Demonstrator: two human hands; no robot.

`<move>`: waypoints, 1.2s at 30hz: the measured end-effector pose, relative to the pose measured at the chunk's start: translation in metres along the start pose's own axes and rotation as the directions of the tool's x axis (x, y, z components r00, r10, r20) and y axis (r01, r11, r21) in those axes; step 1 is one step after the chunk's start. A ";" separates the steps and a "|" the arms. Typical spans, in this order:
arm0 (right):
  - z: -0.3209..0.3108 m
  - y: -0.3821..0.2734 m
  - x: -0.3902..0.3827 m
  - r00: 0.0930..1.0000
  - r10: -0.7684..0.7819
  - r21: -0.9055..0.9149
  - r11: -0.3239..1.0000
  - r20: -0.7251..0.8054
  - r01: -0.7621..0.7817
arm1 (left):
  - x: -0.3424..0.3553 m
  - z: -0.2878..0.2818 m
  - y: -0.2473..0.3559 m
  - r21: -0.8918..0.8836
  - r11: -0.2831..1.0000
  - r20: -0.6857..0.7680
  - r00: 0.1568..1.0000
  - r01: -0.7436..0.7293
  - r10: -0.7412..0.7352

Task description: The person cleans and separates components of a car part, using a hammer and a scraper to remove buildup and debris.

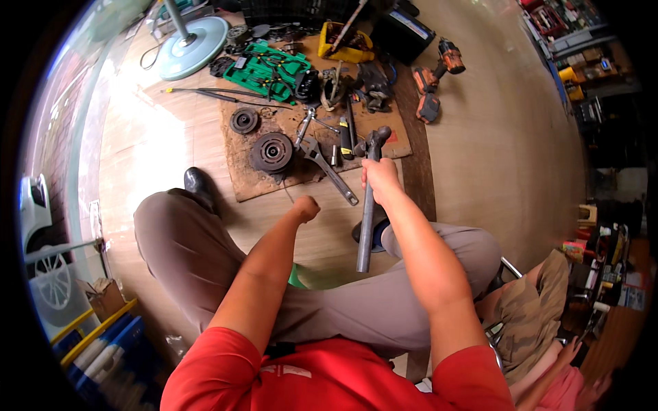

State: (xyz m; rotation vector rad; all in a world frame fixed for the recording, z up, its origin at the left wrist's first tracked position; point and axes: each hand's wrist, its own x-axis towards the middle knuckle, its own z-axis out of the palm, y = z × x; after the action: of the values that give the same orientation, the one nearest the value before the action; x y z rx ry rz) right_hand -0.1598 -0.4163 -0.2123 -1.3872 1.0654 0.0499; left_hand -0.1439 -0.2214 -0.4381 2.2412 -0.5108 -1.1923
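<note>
My right hand (380, 177) is wrapped around the metal handle of a hammer (365, 236), close below its head. The hammer's head points away from me and the handle's end comes back toward my knee. Closer to the middle, my left hand (306, 208) is closed in a fist above the floor; whatever may be inside it is hidden. Just beyond that fist, on a stained cardboard sheet (247, 181), lies a dark round grooved pulley (273, 152). An adjustable wrench (330, 171) rests to its right, beside a ratchet (305, 128), a socket (334, 155) and a yellow-black utility knife (345, 139).
A smaller pulley (244, 120) and an open green tool case (257, 77) sit farther back. Beyond are a yellow bin (363, 52), a black battery (403, 38) and cordless drills (449, 56). A pale-blue round stand base (202, 53) is far left. Another person's camouflage-clad leg (531, 322) is at right.
</note>
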 end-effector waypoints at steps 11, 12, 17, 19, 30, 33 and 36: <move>0.091 0.011 -0.059 0.956 -0.241 -0.229 0.934 0.166 0.275 | -0.059 -0.096 -0.039 -0.840 0.384 0.329 0.923 0.382 -0.199; 0.103 0.021 -0.061 0.943 -0.288 -0.180 0.931 0.168 0.317 | -0.057 -0.106 -0.046 -0.855 0.367 0.309 0.928 0.367 -0.208; 0.112 0.081 -0.005 0.872 -0.471 -0.455 0.752 0.134 0.477 | -0.045 -0.140 -0.036 -0.820 0.566 -0.394 0.632 0.087 -0.668; 0.118 0.077 -0.009 0.841 -0.526 -0.596 0.636 0.131 0.490 | -0.039 -0.133 -0.035 -0.821 0.570 -0.460 0.611 -0.017 -0.644; 0.143 0.034 -0.012 0.813 -0.545 -0.662 0.535 0.203 0.524 | -0.030 -0.146 -0.024 -0.796 0.601 -0.514 0.608 -0.075 -0.605; 0.150 0.039 -0.009 0.776 -0.583 -0.633 0.511 0.243 0.582 | -0.027 -0.145 -0.025 -0.846 0.524 -0.474 0.599 -0.105 -0.645; 0.155 0.046 -0.002 0.776 -0.582 -0.693 0.457 0.242 0.558 | -0.028 -0.130 -0.017 -0.771 0.635 -0.558 0.532 -0.049 -0.637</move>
State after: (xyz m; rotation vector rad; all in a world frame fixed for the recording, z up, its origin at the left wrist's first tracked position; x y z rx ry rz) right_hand -0.0999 -0.2798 -0.2739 -2.4692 0.5197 -0.0461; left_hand -0.0477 -0.1551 -0.3716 1.8655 0.7100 -0.2393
